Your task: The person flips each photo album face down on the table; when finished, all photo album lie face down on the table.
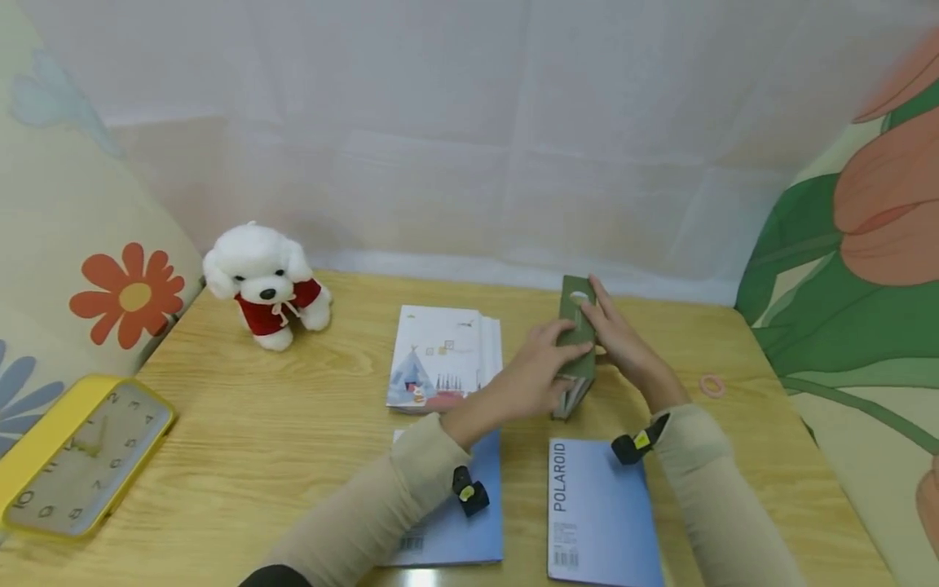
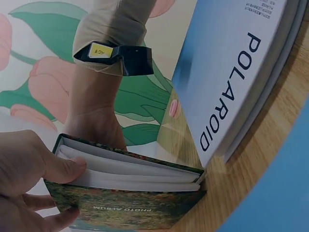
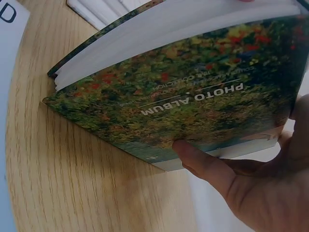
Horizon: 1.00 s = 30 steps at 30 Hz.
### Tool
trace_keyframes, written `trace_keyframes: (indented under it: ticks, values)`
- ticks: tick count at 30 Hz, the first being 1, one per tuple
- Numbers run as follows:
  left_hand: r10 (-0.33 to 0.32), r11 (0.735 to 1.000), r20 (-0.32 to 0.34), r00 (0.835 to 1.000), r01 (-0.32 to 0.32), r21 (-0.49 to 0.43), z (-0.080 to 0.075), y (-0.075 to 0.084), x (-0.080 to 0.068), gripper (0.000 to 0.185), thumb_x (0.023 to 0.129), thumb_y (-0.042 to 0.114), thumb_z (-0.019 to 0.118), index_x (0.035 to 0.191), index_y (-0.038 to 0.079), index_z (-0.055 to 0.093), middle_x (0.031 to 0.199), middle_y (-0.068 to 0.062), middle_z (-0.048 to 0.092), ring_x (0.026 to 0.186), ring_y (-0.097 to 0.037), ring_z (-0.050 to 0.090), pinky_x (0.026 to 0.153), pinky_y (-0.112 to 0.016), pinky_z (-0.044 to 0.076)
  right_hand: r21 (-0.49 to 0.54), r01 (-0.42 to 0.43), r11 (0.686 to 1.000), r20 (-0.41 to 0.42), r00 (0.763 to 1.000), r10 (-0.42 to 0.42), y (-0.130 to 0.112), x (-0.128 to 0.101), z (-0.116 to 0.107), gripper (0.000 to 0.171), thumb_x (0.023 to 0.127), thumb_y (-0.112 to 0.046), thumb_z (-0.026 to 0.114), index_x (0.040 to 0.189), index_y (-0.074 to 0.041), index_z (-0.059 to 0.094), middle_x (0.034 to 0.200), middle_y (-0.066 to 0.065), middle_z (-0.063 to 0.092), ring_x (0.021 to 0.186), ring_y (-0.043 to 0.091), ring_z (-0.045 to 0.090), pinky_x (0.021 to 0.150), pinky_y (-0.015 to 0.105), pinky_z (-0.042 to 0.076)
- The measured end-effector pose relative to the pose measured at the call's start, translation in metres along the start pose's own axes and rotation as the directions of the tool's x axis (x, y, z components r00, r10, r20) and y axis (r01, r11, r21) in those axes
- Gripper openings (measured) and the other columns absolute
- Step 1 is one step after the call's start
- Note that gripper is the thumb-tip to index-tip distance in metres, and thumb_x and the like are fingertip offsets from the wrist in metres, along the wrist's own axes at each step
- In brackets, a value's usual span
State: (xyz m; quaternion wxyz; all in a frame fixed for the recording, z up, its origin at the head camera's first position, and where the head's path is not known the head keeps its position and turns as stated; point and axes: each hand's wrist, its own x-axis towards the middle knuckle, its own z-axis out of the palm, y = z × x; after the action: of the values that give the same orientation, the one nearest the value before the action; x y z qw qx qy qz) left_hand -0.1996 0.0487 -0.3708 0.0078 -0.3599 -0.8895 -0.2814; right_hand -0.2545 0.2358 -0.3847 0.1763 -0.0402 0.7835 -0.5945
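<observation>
While both of my grips are clamped on it, the dark green, hardbound photo album (image 3: pixel 145 111) with painted floral covers sits between them over the pale wooden table (image 1: pixel 293 456); I cannot tell whether its lower edge bears on the wood. My left grip (image 1: pixel 539 371) is on the album's left, fingers across the green spine (image 1: pixel 576 287), thumb by the page edges. My right grip (image 1: pixel 622 338) is on the album's right, one finger pressed to the painted cover.

From the head view I get mostly that spine with its pale oval label; both wrist views give me the flowered covers lettered PHOTO ALBUM, and the left wrist view shows the white pages (image 2: pixel 130 171) slightly parted. Only the head view shows me the white plush dog (image 1: pixel 257 281) in a red top and the yellow-framed square clock (image 1: pixel 88 456), both well left of the album. It also gives me the stack of white illustrated booklets (image 1: pixel 440 350) just left of the album, the small pink ring (image 1: pixel 711 386) to its right, and the blue-and-white POLAROID book (image 1: pixel 601 509) on its near side.
</observation>
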Motion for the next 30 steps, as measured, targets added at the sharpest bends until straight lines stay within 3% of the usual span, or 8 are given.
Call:
trace_keyframes:
  ticks: [2, 5, 9, 13, 19, 24, 26, 30]
  values:
    - [-0.011, 0.999, -0.002, 1.0, 0.011, -0.035, 0.001, -0.001, -0.001, 0.061, 0.085, 0.012, 0.068, 0.141, 0.011, 0.045, 0.151, -0.012, 0.026, 0.133, -0.03, 0.031, 0.103, -0.038, 0.041, 0.014, -0.014, 1.0, -0.013, 1.0, 0.014, 0.002, 0.001, 0.001, 0.06, 0.097, -0.056, 0.032, 0.144, -0.054, -0.006, 0.157, 0.013, 0.01, 0.126, 0.039, 0.042, 0.087, 0.051, 0.049]
    - [-0.075, 0.983, -0.014, 0.997, 0.072, -0.168, 0.005, -0.006, -0.002, 0.082, 0.08, 0.012, 0.072, 0.148, 0.01, 0.028, 0.153, -0.015, 0.019, 0.132, -0.03, 0.036, 0.101, -0.039, 0.042, 0.024, -0.017, 1.0, -0.026, 1.0, 0.017, 0.004, 0.003, 0.004, 0.06, 0.097, -0.056, 0.032, 0.144, -0.054, -0.005, 0.157, 0.013, 0.01, 0.126, 0.041, 0.042, 0.088, 0.052, 0.048]
    - [-0.174, 0.923, -0.003, 0.985, 0.162, -0.348, 0.018, -0.02, -0.003, 0.111, 0.067, 0.014, 0.083, 0.151, 0.013, 0.011, 0.15, -0.013, 0.026, 0.129, -0.028, 0.041, 0.102, -0.041, 0.041, 0.025, -0.017, 1.0, -0.04, 0.999, 0.018, 0.004, 0.004, 0.006, 0.063, 0.095, -0.057, 0.034, 0.145, -0.053, -0.004, 0.156, 0.013, 0.013, 0.124, 0.041, 0.042, 0.089, 0.052, 0.047]
    - [-0.237, 0.881, 0.073, 0.969, 0.246, -0.404, 0.035, -0.032, -0.001, 0.125, 0.059, 0.019, 0.089, 0.151, 0.009, 0.006, 0.15, -0.013, 0.029, 0.135, -0.028, 0.034, 0.109, -0.043, 0.031, 0.029, -0.015, 0.999, -0.037, 0.999, 0.016, 0.004, 0.003, 0.005, 0.068, 0.093, -0.06, 0.039, 0.144, -0.054, -0.005, 0.152, 0.014, 0.023, 0.122, 0.037, 0.045, 0.09, 0.051, 0.046]
    - [-0.197, 0.862, 0.124, 0.972, 0.232, -0.45, 0.056, -0.04, 0.001, 0.124, 0.066, 0.023, 0.086, 0.152, 0.023, -0.002, 0.146, -0.007, 0.037, 0.13, -0.023, 0.04, 0.108, -0.043, 0.032, 0.042, -0.017, 0.999, -0.051, 0.999, 0.019, 0.005, -0.001, 0.002, 0.073, 0.091, -0.057, 0.047, 0.145, -0.054, -0.002, 0.142, 0.019, 0.037, 0.118, 0.034, 0.048, 0.091, 0.05, 0.045]
    - [-0.221, 0.866, 0.141, 0.965, 0.26, -0.426, 0.057, -0.038, 0.0, 0.124, 0.068, 0.02, 0.084, 0.152, 0.021, -0.009, 0.145, -0.011, 0.039, 0.126, -0.025, 0.045, 0.106, -0.043, 0.036, 0.064, -0.006, 0.998, -0.066, 0.998, 0.011, 0.005, -0.003, 0.001, 0.075, 0.091, -0.053, 0.052, 0.147, -0.05, 0.003, 0.143, 0.02, 0.035, 0.119, 0.035, 0.049, 0.091, 0.047, 0.047]
    - [-0.262, 0.884, 0.145, 0.954, 0.298, -0.36, 0.054, -0.039, 0.0, 0.125, 0.067, 0.024, 0.085, 0.152, 0.018, -0.007, 0.145, -0.013, 0.04, 0.126, -0.028, 0.045, 0.105, -0.048, 0.035, 0.066, 0.01, 0.998, -0.096, 0.995, -0.004, 0.005, -0.004, 0.0, 0.075, 0.091, -0.047, 0.055, 0.15, -0.042, 0.008, 0.144, 0.022, 0.035, 0.118, 0.035, 0.05, 0.09, 0.045, 0.049]
    - [-0.373, 0.907, 0.148, 0.916, 0.394, -0.151, 0.049, -0.04, -0.001, 0.124, 0.062, 0.035, 0.087, 0.153, 0.016, 0.004, 0.147, -0.015, 0.038, 0.128, -0.035, 0.042, 0.1, -0.058, 0.032, 0.017, 0.04, 0.999, -0.177, 0.984, -0.036, 0.006, -0.007, -0.003, 0.071, 0.093, -0.032, 0.059, 0.152, -0.019, 0.021, 0.144, 0.024, 0.037, 0.119, 0.037, 0.051, 0.088, 0.04, 0.051]
